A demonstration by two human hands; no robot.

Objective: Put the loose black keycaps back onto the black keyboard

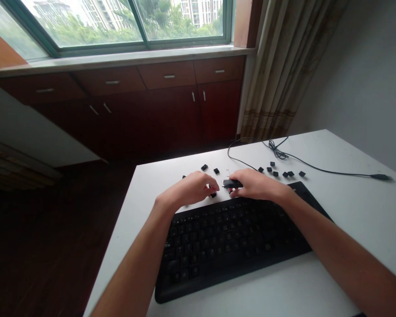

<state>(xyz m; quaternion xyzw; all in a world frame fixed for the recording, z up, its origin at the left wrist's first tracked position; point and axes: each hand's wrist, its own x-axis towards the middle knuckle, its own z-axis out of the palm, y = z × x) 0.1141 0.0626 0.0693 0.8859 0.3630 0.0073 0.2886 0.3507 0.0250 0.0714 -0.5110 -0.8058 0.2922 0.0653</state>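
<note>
right hand (259,185): fingers closed on black keycap puller (231,183), above keyboard's top edge | left hand (188,190): fingers curled, grip unclear | 1 black keyboard (224,246) | about 11 loose keycaps (275,174) on white desk (350,211)

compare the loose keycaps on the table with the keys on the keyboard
The loose keycaps lie scattered singly on the white table, while the keys sit packed in tight rows. The loose keycaps are out beyond the keyboard's far edge, whereas the keys are closer to the person. Both are small and black.
</note>
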